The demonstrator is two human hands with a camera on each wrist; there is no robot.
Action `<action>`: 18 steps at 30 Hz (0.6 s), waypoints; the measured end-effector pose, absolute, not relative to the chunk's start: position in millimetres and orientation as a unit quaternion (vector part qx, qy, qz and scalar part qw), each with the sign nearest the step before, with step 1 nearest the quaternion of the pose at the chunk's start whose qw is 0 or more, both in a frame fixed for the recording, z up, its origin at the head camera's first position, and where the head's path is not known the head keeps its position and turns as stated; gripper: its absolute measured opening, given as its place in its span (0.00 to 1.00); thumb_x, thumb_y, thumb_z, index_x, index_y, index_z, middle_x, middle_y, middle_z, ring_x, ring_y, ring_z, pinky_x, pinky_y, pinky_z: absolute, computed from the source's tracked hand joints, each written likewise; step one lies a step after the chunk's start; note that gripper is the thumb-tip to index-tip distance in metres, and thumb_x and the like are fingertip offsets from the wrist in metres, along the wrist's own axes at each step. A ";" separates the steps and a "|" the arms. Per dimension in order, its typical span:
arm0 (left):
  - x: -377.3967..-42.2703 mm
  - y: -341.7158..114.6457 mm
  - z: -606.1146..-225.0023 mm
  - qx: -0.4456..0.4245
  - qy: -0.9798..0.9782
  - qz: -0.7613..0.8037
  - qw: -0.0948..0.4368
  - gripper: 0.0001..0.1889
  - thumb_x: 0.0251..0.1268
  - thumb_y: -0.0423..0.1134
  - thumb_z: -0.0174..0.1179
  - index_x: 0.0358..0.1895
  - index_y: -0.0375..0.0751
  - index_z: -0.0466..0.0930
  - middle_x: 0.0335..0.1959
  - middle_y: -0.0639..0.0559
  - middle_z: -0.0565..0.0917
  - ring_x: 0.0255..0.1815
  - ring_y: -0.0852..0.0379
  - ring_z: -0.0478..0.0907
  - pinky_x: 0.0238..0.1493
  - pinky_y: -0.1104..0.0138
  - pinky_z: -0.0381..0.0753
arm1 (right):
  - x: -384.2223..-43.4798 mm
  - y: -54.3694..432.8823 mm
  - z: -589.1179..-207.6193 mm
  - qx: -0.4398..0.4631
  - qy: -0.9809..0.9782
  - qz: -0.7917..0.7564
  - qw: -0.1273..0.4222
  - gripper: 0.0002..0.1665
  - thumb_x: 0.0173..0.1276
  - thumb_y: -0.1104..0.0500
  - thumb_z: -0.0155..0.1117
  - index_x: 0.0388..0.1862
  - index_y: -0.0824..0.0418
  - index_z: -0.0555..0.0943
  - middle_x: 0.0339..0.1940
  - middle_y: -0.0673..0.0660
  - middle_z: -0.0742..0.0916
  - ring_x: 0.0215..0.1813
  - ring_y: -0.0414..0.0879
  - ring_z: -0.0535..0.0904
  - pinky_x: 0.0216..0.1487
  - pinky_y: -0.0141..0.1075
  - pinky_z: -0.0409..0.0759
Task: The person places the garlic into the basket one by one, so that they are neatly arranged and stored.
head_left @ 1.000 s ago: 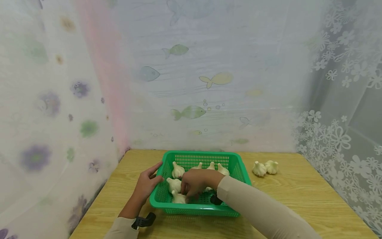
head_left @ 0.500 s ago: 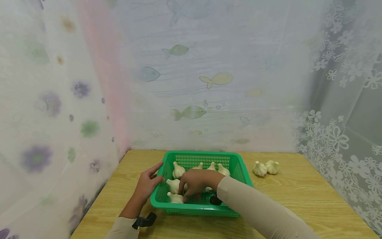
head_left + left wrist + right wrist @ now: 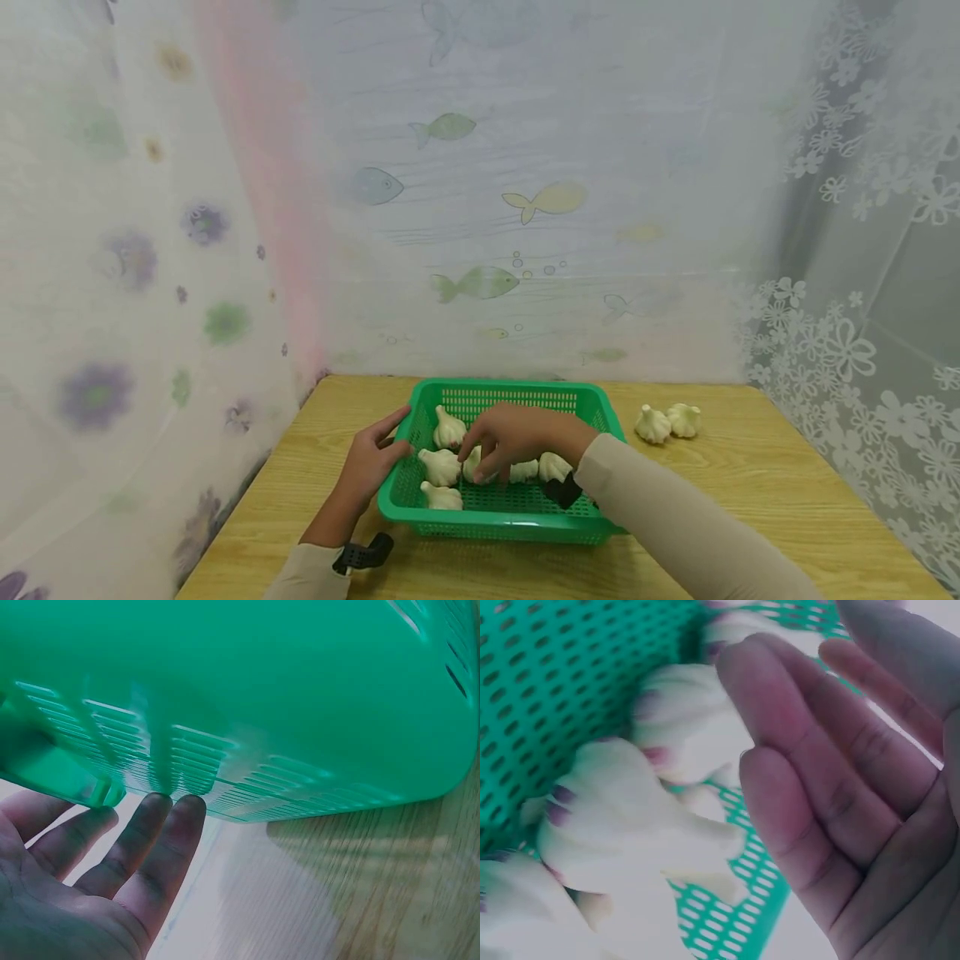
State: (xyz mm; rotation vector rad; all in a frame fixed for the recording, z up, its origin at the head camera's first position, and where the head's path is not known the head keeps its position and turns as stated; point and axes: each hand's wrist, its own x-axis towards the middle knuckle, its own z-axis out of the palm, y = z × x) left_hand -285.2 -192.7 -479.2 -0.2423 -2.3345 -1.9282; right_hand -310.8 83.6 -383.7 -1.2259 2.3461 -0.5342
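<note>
A green plastic basket (image 3: 517, 520) holds several garlic bulbs. My left hand (image 3: 369, 458) rests at the basket's left side; its straight fingertips touch the slotted wall (image 3: 180, 754) in the left wrist view. Above the basket's middle is my right hand (image 3: 517, 433), with loosely bent fingers and nothing between them. Along the left side inside lie a back bulb (image 3: 449, 428), a middle bulb (image 3: 439, 467) and a front bulb (image 3: 442, 497). In the right wrist view, a garlic bulb (image 3: 607, 817) lies beside the fingers. My right hand hides some bulbs in the head view.
Two more garlic bulbs, one (image 3: 652, 424) beside the other (image 3: 683, 420), sit on the wooden table (image 3: 735, 483) right of the basket. A patterned curtain (image 3: 540, 325) hangs behind the table. Black wrist cameras (image 3: 365, 552) are strapped to both wrists.
My right hand has lifted from the front-left bulb and moved back and right. That bulb has tipped so its stem points left. The left hand stays put.
</note>
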 end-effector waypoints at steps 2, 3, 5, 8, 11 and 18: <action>-285.3 -192.0 -478.9 -0.080 -0.766 -0.635 0.053 0.35 0.66 0.31 0.62 0.77 0.54 0.71 0.78 0.42 0.68 0.70 0.33 0.75 0.47 0.53 0.87 | -309.4 92.7 -377.6 -0.448 0.845 -0.213 0.199 0.22 0.71 0.51 0.71 0.63 0.47 0.86 0.41 0.45 0.93 0.35 0.41 0.91 0.45 0.30 0.84; -285.4 -191.6 -478.7 -0.080 -0.766 -0.636 0.053 0.35 0.66 0.31 0.62 0.77 0.54 0.71 0.78 0.42 0.69 0.69 0.33 0.76 0.47 0.53 0.87 | -308.5 97.9 -375.0 -0.451 0.845 -0.220 0.186 0.21 0.71 0.50 0.71 0.62 0.45 0.86 0.40 0.44 0.93 0.37 0.40 0.91 0.46 0.30 0.84; -285.7 -190.8 -478.6 -0.081 -0.765 -0.636 0.053 0.35 0.65 0.30 0.62 0.77 0.53 0.71 0.78 0.42 0.69 0.69 0.34 0.77 0.46 0.53 0.87 | -305.3 109.6 -369.3 -0.450 0.843 -0.244 0.164 0.20 0.71 0.51 0.70 0.61 0.44 0.86 0.44 0.44 0.92 0.42 0.37 0.90 0.49 0.31 0.84; -285.7 -190.4 -478.6 -0.083 -0.766 -0.636 0.054 0.35 0.65 0.31 0.62 0.77 0.53 0.71 0.77 0.41 0.70 0.68 0.34 0.78 0.46 0.53 0.87 | -297.9 129.2 -361.5 -0.440 0.846 -0.269 0.137 0.19 0.73 0.51 0.69 0.61 0.43 0.85 0.49 0.47 0.91 0.48 0.36 0.88 0.51 0.33 0.84; -285.3 -190.8 -478.9 -0.081 -0.767 -0.634 0.055 0.35 0.65 0.31 0.62 0.77 0.53 0.71 0.78 0.41 0.69 0.69 0.34 0.77 0.46 0.53 0.87 | -291.5 150.0 -358.3 -0.427 0.850 -0.287 0.111 0.19 0.74 0.51 0.67 0.63 0.43 0.84 0.52 0.47 0.90 0.51 0.38 0.88 0.51 0.35 0.85; -285.0 -192.5 -479.0 -0.079 -0.764 -0.638 0.049 0.35 0.66 0.32 0.62 0.77 0.55 0.71 0.78 0.41 0.68 0.69 0.34 0.77 0.45 0.54 0.87 | -279.4 189.3 -364.7 -0.392 0.857 -0.330 0.045 0.20 0.75 0.48 0.66 0.64 0.40 0.83 0.52 0.42 0.90 0.52 0.39 0.87 0.49 0.38 0.85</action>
